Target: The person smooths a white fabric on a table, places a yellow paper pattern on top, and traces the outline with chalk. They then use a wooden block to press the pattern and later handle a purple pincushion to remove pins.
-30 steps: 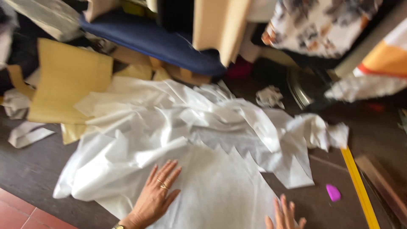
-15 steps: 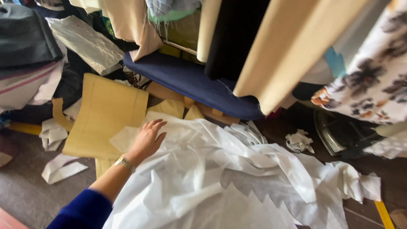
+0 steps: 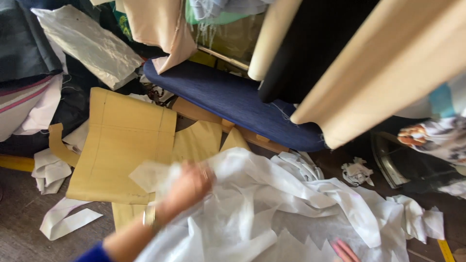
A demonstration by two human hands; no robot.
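The left hand (image 3: 187, 187), having slid left, now pinches the white fabric (image 3: 272, 213); right hand's fingers (image 3: 344, 250) lie flat on it.

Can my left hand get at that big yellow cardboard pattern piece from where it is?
Probably yes. The left hand grips the white fabric right beside the yellow cardboard pattern piece, whose top lies bare, with nothing between them.

White, tan and navy on the table.
White interfacing fabric (image 3: 291, 213) spreads beside tan cardboard pattern pieces (image 3: 121, 145); a navy padded board (image 3: 233, 102) sits behind, with beige fabric rolls (image 3: 378, 68) overhead.
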